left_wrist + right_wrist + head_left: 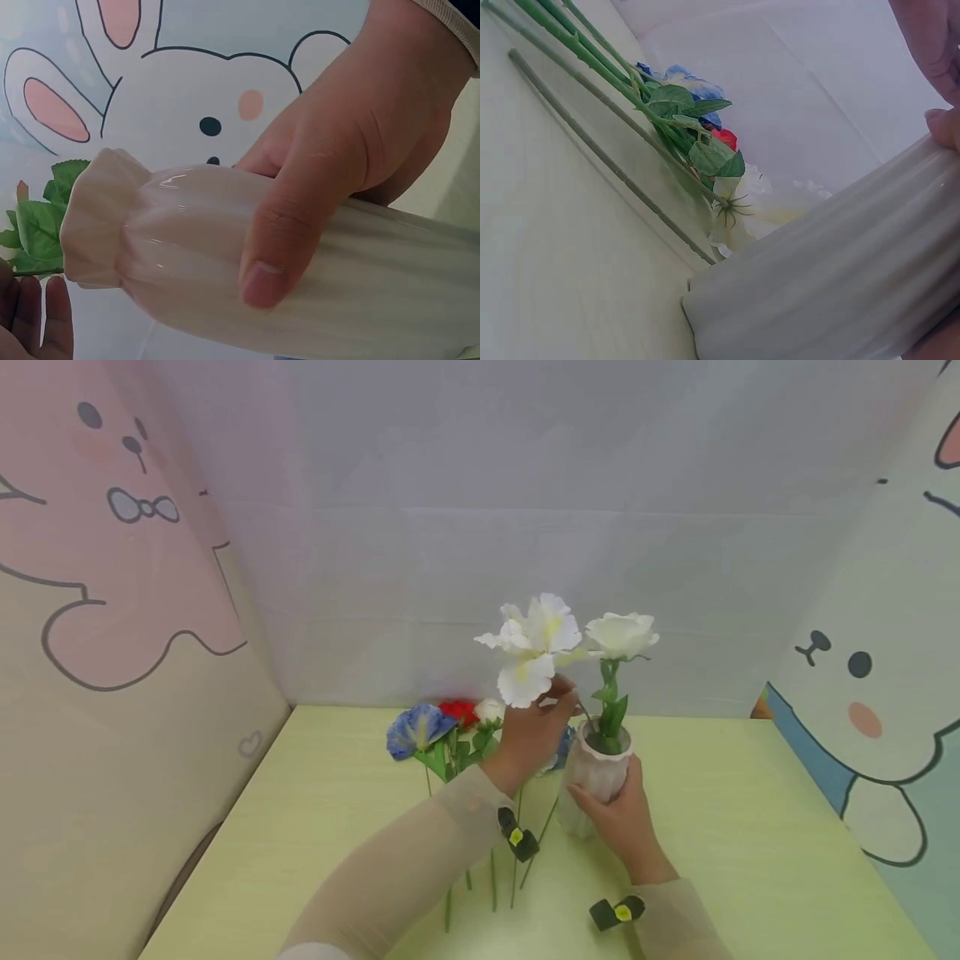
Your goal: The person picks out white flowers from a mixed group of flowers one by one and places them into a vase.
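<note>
A white iris (pixel 528 647) with yellow markings has its stem pinched in the fingers of my left hand (pixel 536 722). The stem slants down to the mouth of a white fluted vase (pixel 577 802); how deep it reaches is hidden. My right hand (pixel 618 810) grips the vase from the right side, its thumb (pixel 281 232) across the ribbed wall in the left wrist view. A white rose (pixel 621 635) with green leaves stands in the vase. In the left wrist view, only the fingers of my left hand (pixel 34 315) show beside the rim.
More artificial flowers lie on the pale yellow table (pixel 750 827), left of the vase: a blue flower (pixel 418 732), a red flower (pixel 459 712) and a smaller white flower (pixel 490 710). Several green stems (pixel 585 75) point toward the front edge. Cartoon-printed walls enclose both sides.
</note>
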Tool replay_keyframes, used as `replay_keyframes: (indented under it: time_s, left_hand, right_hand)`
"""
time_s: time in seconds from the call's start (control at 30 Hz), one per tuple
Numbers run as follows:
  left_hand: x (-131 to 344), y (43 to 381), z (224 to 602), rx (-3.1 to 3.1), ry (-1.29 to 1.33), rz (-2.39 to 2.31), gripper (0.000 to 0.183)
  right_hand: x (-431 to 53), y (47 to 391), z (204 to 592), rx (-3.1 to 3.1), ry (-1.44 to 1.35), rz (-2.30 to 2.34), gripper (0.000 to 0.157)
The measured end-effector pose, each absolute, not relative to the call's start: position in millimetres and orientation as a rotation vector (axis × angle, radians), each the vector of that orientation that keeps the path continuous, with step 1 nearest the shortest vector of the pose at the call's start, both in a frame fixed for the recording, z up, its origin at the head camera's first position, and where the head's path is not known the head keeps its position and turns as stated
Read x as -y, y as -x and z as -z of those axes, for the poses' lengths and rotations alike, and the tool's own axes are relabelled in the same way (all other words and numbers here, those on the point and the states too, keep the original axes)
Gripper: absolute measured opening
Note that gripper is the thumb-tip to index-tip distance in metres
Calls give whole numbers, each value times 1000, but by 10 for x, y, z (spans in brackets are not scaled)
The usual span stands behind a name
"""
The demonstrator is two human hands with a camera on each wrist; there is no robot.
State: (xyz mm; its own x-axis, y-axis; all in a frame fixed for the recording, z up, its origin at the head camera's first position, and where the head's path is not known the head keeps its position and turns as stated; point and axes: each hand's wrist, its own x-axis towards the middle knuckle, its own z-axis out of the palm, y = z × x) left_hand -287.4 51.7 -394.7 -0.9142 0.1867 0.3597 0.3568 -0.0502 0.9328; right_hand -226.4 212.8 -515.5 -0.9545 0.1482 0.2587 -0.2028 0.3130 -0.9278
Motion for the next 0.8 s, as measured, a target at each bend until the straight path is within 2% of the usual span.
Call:
replay_keyframes:
  time_s: [0.33,0.8]
  left_hand:
    - [-589,2889,4007,2333,486,1888,12]
    - [-677,2900,4075,2384,612,1781,7]
  right_hand:
    - [-2112,2262,5140,2286,-25,-1676,89]
    - [-2111,2268,5142,2300,-13,-1660,90]
